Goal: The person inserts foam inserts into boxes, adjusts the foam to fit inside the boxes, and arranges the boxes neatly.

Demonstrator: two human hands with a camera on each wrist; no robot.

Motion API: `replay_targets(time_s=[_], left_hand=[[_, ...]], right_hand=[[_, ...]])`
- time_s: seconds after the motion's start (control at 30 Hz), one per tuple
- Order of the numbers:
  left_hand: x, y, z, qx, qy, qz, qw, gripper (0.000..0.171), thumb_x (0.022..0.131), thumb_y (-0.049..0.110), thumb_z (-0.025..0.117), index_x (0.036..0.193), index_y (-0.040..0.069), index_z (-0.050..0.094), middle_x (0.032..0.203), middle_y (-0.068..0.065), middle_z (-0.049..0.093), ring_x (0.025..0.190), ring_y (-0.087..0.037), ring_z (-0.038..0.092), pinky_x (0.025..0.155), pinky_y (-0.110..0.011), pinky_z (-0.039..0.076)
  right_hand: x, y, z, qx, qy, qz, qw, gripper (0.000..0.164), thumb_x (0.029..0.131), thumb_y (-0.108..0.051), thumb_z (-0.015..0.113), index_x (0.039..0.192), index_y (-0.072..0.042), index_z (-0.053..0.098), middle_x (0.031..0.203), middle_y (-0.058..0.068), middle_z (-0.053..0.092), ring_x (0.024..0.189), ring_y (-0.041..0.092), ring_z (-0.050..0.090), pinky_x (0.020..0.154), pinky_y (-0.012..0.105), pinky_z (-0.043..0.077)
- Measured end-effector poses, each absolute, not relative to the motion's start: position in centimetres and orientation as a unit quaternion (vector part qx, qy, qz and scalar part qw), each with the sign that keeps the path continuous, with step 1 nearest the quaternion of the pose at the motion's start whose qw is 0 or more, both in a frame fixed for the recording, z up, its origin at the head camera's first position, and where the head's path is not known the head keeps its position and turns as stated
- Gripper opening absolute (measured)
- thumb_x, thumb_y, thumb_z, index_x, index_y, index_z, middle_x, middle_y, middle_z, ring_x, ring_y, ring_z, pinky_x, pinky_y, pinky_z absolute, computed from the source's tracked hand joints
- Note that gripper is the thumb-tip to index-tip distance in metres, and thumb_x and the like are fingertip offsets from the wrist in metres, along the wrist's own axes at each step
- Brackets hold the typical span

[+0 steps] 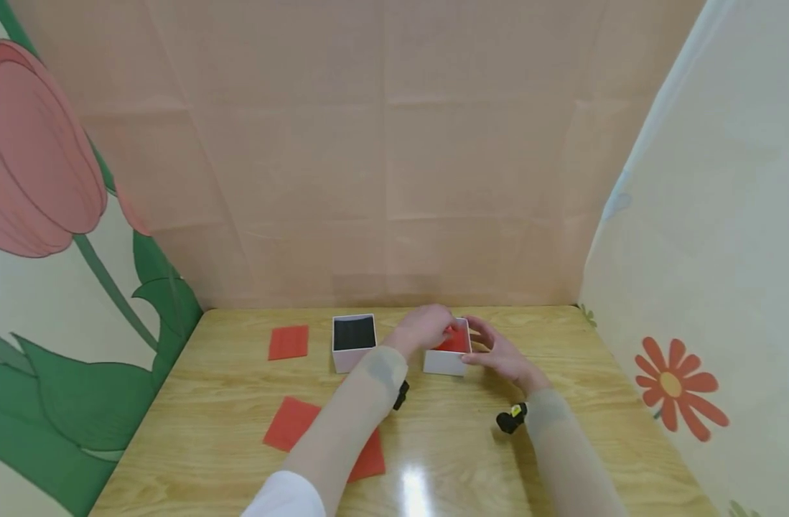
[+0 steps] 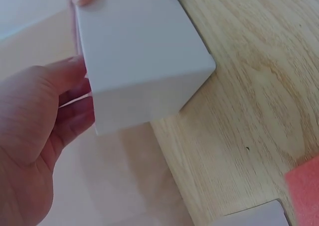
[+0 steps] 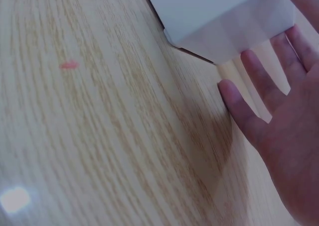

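A small white box (image 1: 444, 363), open at the top, stands toward the back of the table with a red foam-like sheet (image 1: 457, 340) inside. My left hand (image 1: 425, 327) reaches over its left rim; in the left wrist view the thumb and fingers (image 2: 75, 119) go in at the opening, where the fingertips are hidden. I cannot tell whether they pinch the sheet. From the right, my right hand (image 1: 502, 357) holds the box, thumb at the near corner and fingers along the right side. In the right wrist view, spread fingertips (image 3: 251, 61) touch the box wall.
Left of my left hand stands a second white box (image 1: 349, 360) filled with black sheets (image 1: 354, 334). One red square sheet (image 1: 288, 342) lies at the back left. More red sheets (image 1: 291, 424) lie nearer, partly behind my left forearm. A cloth wall (image 1: 381, 215) rises behind the table.
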State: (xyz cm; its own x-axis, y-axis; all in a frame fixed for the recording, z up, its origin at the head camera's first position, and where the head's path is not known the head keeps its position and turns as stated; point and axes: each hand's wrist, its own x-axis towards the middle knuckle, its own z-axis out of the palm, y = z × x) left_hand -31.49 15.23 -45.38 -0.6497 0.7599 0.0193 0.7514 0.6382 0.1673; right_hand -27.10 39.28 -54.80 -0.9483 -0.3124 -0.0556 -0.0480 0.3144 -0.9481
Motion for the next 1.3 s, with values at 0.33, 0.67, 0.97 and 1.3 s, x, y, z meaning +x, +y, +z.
replay_targets(time_s=[0.33,0.67,0.97,1.3], left_hand=[[-31.3,13.0,-44.8,0.456,0.882,0.116,0.003,0.028,0.106,0.025,0.071,0.132,0.016,0.078,0.118,0.001,0.072,0.105,-0.013,0.064,0.097,-0.026,0.053],[-29.1,7.3,-45.9,0.434,0.871,0.229,-0.022,0.035,0.105,0.032,0.073,0.138,0.021,0.074,0.13,0.003,0.068,0.117,-0.014,0.064,0.103,-0.029,0.053],[-27.3,0.6,-46.8,0.396,0.853,0.332,-0.072,0.034,0.105,0.025,0.072,0.138,0.015,0.073,0.135,-0.004,0.069,0.126,-0.024,0.064,0.109,-0.043,0.052],[-28.1,-6.6,-48.6,0.279,0.862,0.411,-0.099,0.05,0.099,0.022,0.08,0.143,0.005,0.067,0.146,-0.012,0.062,0.137,-0.036,0.057,0.114,-0.058,0.045]], right_hand=[[-27.3,39.2,-55.1,-0.115,0.8,-0.579,0.106,0.1,0.093,-0.026,0.086,0.171,-0.02,0.023,0.174,0.008,0.027,0.156,0.045,0.029,0.122,0.071,0.026],[-27.7,39.3,-54.9,-0.106,0.808,-0.57,0.102,0.103,0.092,-0.03,0.086,0.171,-0.018,0.021,0.175,0.01,0.025,0.157,0.046,0.026,0.122,0.073,0.023],[-27.5,39.7,-55.2,-0.096,0.813,-0.562,0.115,0.104,0.091,-0.031,0.087,0.172,-0.02,0.021,0.175,0.009,0.024,0.157,0.045,0.027,0.123,0.071,0.023],[-27.6,40.1,-54.8,-0.089,0.812,-0.566,0.113,0.104,0.092,-0.032,0.087,0.171,-0.022,0.021,0.175,0.008,0.025,0.157,0.044,0.027,0.123,0.072,0.021]])
